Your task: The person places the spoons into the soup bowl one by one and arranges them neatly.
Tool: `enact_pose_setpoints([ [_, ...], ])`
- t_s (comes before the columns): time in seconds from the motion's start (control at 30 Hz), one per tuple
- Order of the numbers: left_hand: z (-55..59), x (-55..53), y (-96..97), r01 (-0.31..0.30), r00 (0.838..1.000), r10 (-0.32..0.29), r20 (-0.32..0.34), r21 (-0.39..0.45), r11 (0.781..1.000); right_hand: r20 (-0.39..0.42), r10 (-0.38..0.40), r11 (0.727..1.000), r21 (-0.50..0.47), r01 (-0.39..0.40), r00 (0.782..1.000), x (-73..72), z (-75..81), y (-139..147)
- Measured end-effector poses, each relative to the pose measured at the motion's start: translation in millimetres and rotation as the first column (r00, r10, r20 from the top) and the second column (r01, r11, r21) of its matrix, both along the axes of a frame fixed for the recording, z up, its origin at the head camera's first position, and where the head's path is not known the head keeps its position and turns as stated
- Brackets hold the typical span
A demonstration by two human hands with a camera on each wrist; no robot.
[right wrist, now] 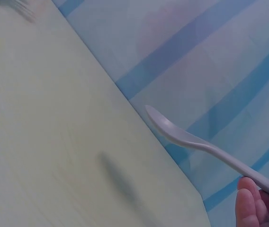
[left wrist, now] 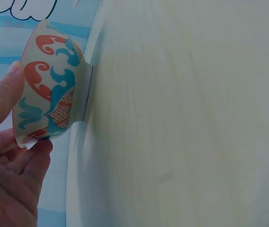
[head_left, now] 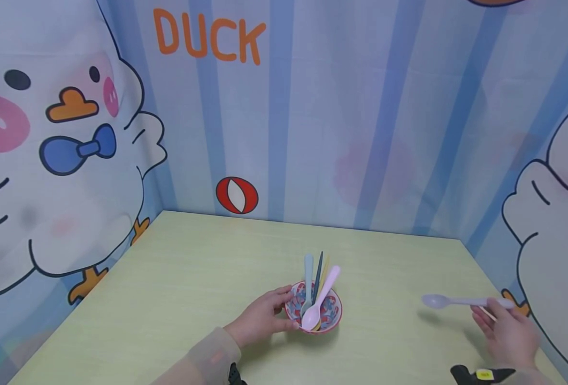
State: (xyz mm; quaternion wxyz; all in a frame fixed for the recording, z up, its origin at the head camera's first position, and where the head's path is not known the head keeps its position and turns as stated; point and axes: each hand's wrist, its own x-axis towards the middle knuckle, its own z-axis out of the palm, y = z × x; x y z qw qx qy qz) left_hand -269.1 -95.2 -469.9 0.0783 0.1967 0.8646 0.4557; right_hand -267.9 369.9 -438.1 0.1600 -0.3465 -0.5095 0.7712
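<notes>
My left hand (head_left: 257, 318) grips the side of a small patterned bowl (head_left: 332, 315), thumb and fingers spread along its rim. In the left wrist view the bowl (left wrist: 54, 85) shows red and teal motifs, its foot right at the tabletop. Leaning inside are a pink spoon (head_left: 311, 319), a light blue utensil (head_left: 308, 272), a slim dark blue stick (head_left: 319, 270) and a yellow utensil (head_left: 324, 272). Off to the right, my right hand (head_left: 510, 329) pinches a pale lilac spoon (head_left: 436, 301) by its handle. That spoon (right wrist: 172, 132) is raised above the table, bowl end pointing left.
A pale yellow table (head_left: 207, 256) lies under both hands. Behind it hangs a blue striped curtain (head_left: 308, 133) printed with ducks and a red ball, and more printed cloth closes off the left and right sides. The lilac spoon's shadow falls on the tabletop.
</notes>
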Motion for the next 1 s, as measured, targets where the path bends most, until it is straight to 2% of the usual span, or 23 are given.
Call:
enact_pose_setpoints([
  [0.4,1.0,1.0,0.3,-0.013,1.0,0.013,0.012,0.0,1.0,-0.103,-0.03,0.998,-0.061,0.024,0.994,-4.8,5.9,-16.9],
  [0.63,1.0,0.8,0.3,-0.011,1.0,0.011,0.011,-0.006,1.0,-0.09,-0.038,0.999,-0.009,0.037,0.995,-11.5,6.4,-27.5],
  [0.87,1.6,1.3,0.5,-0.011,1.0,0.011,0.01,0.001,1.0,-0.102,-0.023,0.998,-0.063,0.017,0.995,-13.7,13.7,-40.3],
  [1.0,1.1,0.9,0.6,-0.01,1.0,0.01,0.01,-0.003,1.0,-0.105,0.001,0.998,-0.062,-0.007,0.995,-15.1,16.4,-47.2],
])
